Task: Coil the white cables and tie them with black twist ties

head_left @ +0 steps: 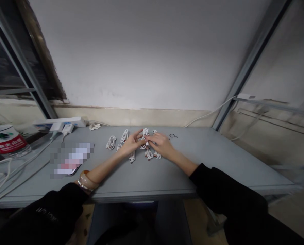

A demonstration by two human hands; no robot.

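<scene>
Left hand [131, 143] with fingers spread, right hand [161, 144] with fingers together, both touching a coiled white cable [145, 136], any pinch unclear, bottle [7, 143] with red label

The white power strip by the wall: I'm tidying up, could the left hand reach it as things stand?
Probably yes: nothing tall stands between the left hand and the power strip; only coiled white cables lie on the table.
</scene>
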